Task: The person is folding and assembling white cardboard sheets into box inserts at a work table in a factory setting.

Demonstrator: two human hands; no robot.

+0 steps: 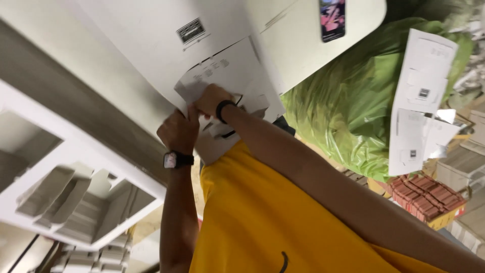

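Observation:
Both of my hands are on a white flattened cardboard box (222,65) that lies on a white table (298,45). My left hand (178,132), with a watch on its wrist, is closed on the box's lower edge. Just right of it, my right hand (212,98), with a black band on its wrist, grips a folded flap (252,103) of the same box. The hands nearly touch. My yellow shirt (262,222) fills the lower middle of the view.
A phone (332,17) lies on the table at the top. A large green plastic bag (348,96) sits at the right with white cardboard flats (419,101) on it. A crate of reddish pieces (424,197) is lower right. White moulded trays (76,192) are at the left.

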